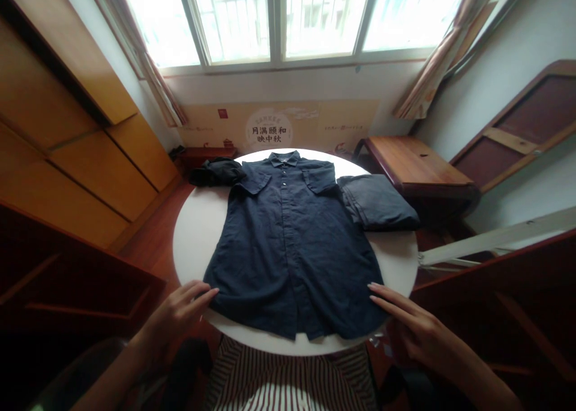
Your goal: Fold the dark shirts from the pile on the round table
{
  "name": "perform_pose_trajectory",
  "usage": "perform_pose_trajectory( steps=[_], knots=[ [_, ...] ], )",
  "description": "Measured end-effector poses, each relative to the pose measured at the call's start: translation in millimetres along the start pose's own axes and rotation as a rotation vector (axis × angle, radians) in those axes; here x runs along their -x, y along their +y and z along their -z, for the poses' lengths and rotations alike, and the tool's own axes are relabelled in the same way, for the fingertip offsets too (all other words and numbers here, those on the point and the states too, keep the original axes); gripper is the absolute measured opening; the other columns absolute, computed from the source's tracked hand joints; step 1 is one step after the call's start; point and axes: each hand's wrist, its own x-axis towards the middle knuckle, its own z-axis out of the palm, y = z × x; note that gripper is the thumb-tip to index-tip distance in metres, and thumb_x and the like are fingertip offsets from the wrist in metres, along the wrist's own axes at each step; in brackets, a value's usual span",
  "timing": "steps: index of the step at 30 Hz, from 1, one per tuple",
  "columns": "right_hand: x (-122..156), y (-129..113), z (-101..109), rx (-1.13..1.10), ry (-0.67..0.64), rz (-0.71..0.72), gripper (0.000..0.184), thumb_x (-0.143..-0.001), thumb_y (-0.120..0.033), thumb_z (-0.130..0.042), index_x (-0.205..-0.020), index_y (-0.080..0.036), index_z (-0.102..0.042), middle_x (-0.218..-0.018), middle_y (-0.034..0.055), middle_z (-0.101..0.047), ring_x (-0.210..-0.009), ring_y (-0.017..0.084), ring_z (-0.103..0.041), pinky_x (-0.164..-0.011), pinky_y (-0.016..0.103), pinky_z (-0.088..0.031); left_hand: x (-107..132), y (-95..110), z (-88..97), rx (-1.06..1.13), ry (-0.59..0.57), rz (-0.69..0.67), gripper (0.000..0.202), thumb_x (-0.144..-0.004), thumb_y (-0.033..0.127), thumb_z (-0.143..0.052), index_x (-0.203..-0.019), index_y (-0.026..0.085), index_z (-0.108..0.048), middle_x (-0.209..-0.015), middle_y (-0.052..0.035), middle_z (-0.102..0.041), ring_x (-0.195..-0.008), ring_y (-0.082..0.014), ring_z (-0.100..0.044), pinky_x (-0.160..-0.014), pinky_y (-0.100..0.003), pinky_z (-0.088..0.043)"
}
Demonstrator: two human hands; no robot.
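A dark navy button-up shirt [270, 243] lies face up on a round white table [193, 231], collar at the far end and hem toward me. Its short sleeves are turned inward over the front. At the hem's left corner, my left hand [182, 308] has its fingertips closed together on the cloth edge. My right hand [416, 324] is at the right corner, fingers stretched out and slightly apart, tips resting on the shirt's edge. A folded dark grey garment [380, 202] sits beside the shirt on the right. Bunched black cloth [218, 172] lies at the left, touching the shirt's sleeve side.
Behind the table, to the right, stands a wooden side table [418, 162]. Wooden cabinets [58, 117] line the left wall. A printed banner [306, 120] runs below the windows [324, 21]. Striped cloth [288, 378] shows below the table's near edge.
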Motion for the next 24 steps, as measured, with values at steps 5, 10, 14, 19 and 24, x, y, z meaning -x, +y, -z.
perform_pose_trajectory(
  steps=[5,10,14,19,24],
  knots=[
    [11,5,6,0.094,0.094,0.041,0.044,-0.088,-0.004,-0.048,-0.127,-0.016,-0.062,-0.134,0.0098,-0.062,-0.123,0.018,-0.060,-0.103,0.029,-0.052,25,0,0.9,-0.060,0.014,-0.034,0.033,-0.093,0.008,-0.054,-0.125,0.015,-0.061,-0.091,-0.0069,-0.068,-0.081,-0.0156,-0.064,-0.078,-0.030,-0.056],
    [-13,-32,7,0.174,0.048,0.122,0.043,-0.088,-0.009,-0.053,-0.129,-0.019,-0.062,-0.133,0.0093,-0.063,-0.125,0.024,-0.057,-0.104,0.043,-0.052,37,0,-3.1,-0.121,0.015,-0.035,0.032,-0.092,0.010,-0.055,-0.123,0.017,-0.063,-0.099,-0.0087,-0.069,-0.089,-0.0182,-0.065,-0.086,-0.034,-0.055],
    [-55,-79,-5,0.116,-0.052,0.260,0.042,-0.090,-0.012,-0.054,-0.131,-0.017,-0.060,-0.135,0.0108,-0.061,-0.129,0.025,-0.052,-0.108,0.047,-0.046,14,12,-4.4,-0.157,-0.014,-0.047,0.040,-0.094,0.005,-0.050,-0.130,0.019,-0.060,-0.108,-0.0092,-0.066,-0.099,-0.0194,-0.062,-0.091,-0.037,-0.052],
    [-91,-110,-35,0.028,-0.155,0.295,0.040,-0.095,-0.019,-0.052,-0.135,-0.018,-0.056,-0.140,0.0102,-0.057,-0.129,0.024,-0.051,-0.109,0.047,-0.043,-38,43,-14.8,-0.139,-0.052,-0.265,0.039,-0.098,0.010,-0.046,-0.134,0.020,-0.057,-0.111,-0.0098,-0.065,-0.100,-0.0201,-0.059,-0.094,-0.039,-0.049],
    [-104,-116,-59,0.036,-0.154,0.349,0.031,-0.098,-0.019,-0.051,-0.127,-0.014,-0.060,-0.126,0.0122,-0.065,-0.118,0.024,-0.056,-0.104,0.043,-0.044,-66,62,-32.1,-0.072,-0.022,-0.351,0.020,-0.099,0.013,-0.046,-0.109,0.014,-0.063,-0.087,-0.0065,-0.064,-0.076,-0.0152,-0.057,-0.077,-0.034,-0.050]
  ],
)
